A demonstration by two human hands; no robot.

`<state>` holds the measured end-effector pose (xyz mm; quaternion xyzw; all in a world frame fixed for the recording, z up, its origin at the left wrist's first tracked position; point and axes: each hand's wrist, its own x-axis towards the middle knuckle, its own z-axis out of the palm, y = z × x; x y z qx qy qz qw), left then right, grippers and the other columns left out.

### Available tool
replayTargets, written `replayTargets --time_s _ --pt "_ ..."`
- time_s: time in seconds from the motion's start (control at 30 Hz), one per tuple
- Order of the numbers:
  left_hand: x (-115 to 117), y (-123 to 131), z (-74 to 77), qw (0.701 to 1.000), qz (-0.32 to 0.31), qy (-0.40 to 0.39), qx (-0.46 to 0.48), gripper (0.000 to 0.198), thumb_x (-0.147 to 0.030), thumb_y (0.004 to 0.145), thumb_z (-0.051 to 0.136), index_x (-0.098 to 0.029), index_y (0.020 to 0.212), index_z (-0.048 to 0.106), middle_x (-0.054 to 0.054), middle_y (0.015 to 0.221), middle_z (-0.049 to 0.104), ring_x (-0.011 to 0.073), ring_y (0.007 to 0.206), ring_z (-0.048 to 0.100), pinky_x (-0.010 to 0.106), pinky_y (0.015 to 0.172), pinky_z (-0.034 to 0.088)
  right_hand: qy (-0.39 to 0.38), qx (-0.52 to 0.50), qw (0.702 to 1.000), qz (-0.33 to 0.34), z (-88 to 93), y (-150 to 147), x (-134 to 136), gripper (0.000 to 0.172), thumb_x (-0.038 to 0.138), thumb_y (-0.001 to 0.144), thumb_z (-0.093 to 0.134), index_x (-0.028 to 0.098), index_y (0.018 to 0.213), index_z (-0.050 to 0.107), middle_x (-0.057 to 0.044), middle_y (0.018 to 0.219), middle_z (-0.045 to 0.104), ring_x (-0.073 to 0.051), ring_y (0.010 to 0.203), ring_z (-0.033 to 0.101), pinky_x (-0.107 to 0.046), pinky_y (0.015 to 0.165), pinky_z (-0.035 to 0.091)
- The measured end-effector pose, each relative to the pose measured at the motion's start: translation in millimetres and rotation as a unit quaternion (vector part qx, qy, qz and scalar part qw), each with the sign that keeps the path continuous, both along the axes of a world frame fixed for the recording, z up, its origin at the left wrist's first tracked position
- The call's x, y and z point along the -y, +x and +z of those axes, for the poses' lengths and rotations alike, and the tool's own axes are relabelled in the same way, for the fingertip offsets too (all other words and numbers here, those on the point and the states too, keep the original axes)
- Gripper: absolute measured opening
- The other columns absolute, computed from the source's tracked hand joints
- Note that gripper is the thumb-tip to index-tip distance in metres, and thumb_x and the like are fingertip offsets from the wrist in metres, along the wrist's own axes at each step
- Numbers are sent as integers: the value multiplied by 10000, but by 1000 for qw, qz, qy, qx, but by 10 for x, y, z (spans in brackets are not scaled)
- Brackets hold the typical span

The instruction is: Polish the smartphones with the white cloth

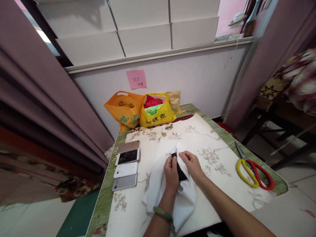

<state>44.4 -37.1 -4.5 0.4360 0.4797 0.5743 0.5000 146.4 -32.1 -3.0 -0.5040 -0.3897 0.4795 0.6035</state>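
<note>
A white cloth [158,177] with a jagged edge drapes under and around my hands. My left hand [171,174] is closed on a dark, flat, phone-like object [182,173], partly covered by the cloth and my fingers. Its upper end shows above my left thumb. Just to the right, my right hand [191,163] pinches the cloth's edge between thumb and fingers. Left of the cloth lie several phones in a column: a gold one [128,146], a white one with a cracked black screen [127,157], a white one [125,169] and a silver one [124,182].
Big scissors [251,171] with yellow and red handles lie at the right edge. At the back stand an orange bag [124,112], a stuffed yellow bag [158,115] and a brown paper bag [174,99]. A small bottle [163,132] stands before them on the floral mat [209,158].
</note>
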Motion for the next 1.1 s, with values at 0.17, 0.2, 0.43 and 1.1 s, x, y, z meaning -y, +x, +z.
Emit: replayTargets --time_s 0.17,0.2,0.43,1.1 --pt "-44 9 -29 994 103 -30 29 365 -527 814 561 -183 700 525 -36 656 476 117 652 433 228 626 393 9 67 996 54 -46 34 92 348 502 734 692 181 658 579 58 538 460 -93 513 359 -226 491 292" --pt "-60 4 -50 991 126 -36 40 371 -539 815 554 -183 714 536 -34 666 487 118 659 443 230 637 398 9 75 994 75 -42 45 111 343 492 728 697 184 647 569 63 525 438 -89 506 339 -224 485 272" --pt "-126 -7 -162 976 206 -41 61 395 -570 821 517 -183 748 551 -27 681 517 121 652 465 242 637 412 28 168 975 141 22 120 199 318 471 714 695 198 640 549 76 504 373 -90 499 307 -224 484 247" --pt "14 -105 189 973 -225 1 -57 242 -289 672 696 -166 601 500 -43 567 385 90 557 340 217 512 266 -15 -149 965 -214 -125 186 -19 399 524 650 745 190 827 619 22 668 600 -129 569 510 -264 572 448"
